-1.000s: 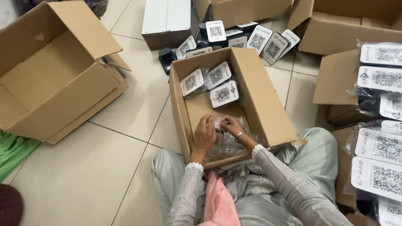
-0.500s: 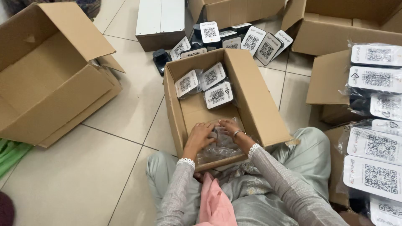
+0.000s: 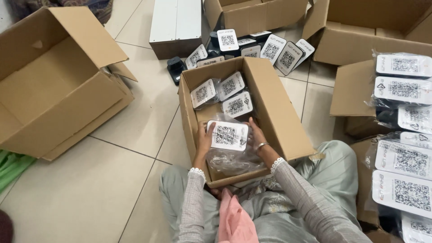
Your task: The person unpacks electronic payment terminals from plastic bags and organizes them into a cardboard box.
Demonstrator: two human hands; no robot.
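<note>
Hands work inside the open cardboard box (image 3: 270, 108): the left hand (image 3: 204, 139) and right hand (image 3: 257, 135) clasp a bagged white-faced device (image 3: 227, 135) from either side, low at the box's near end. Three similar bagged devices (image 3: 220, 92) already lie at the far end; many more devices (image 3: 265, 47) wait on the tiled floor (image 3: 112, 180) beyond, so the packing looks barely begun.

Two bare hands reach forward and down from patterned long sleeves. The left hand (image 3: 204, 140) and right hand (image 3: 256, 135) face each other, palms inward, fingers curled. A bangle circles the right wrist.
</note>
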